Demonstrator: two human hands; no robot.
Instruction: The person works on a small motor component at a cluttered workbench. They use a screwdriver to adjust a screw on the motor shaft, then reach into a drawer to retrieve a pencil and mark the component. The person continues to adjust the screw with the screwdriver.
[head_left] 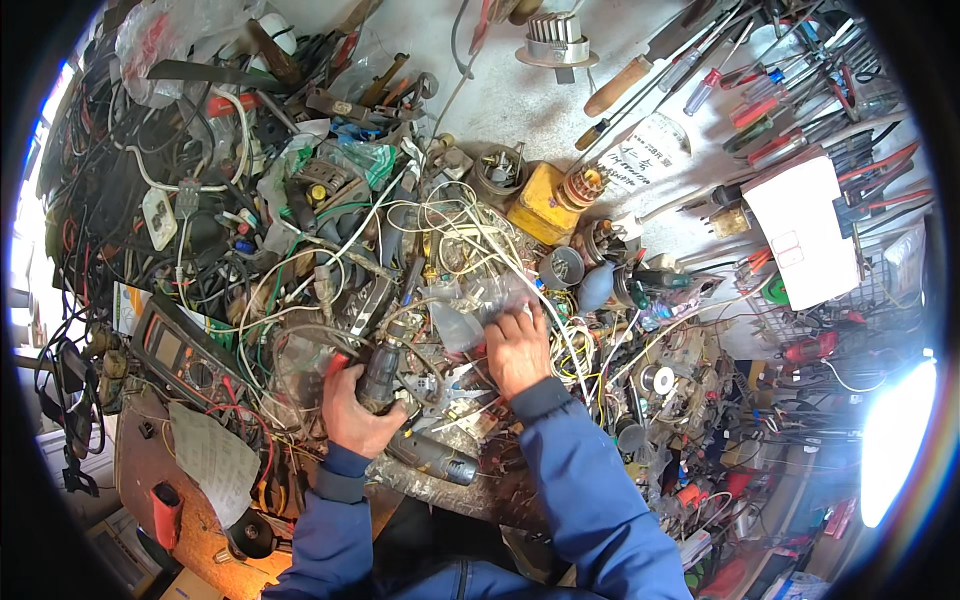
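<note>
Far L of the cluttered desk (505, 500) I see a dark multimeter (172, 345), w/ a creased paper sheet (213, 455) nr it. Next, the person's L hand (358, 415), fingers wrapped round a dark rounded tool (378, 375), which sits upright-ish over the clutter; a dark cylinder (435, 458) lies just to its R, nr the front edge. Then a clear plastic piece (455, 325), & right beside it the R hand (518, 350), fingers bent & bunched down in the wires; can't tell if they grip anything. Beyond: a yellow container (540, 205), a small round tin (561, 268), a blue-grey bulb (596, 288), a white spool (657, 380), & far R a bright lamp (900, 440).
</note>
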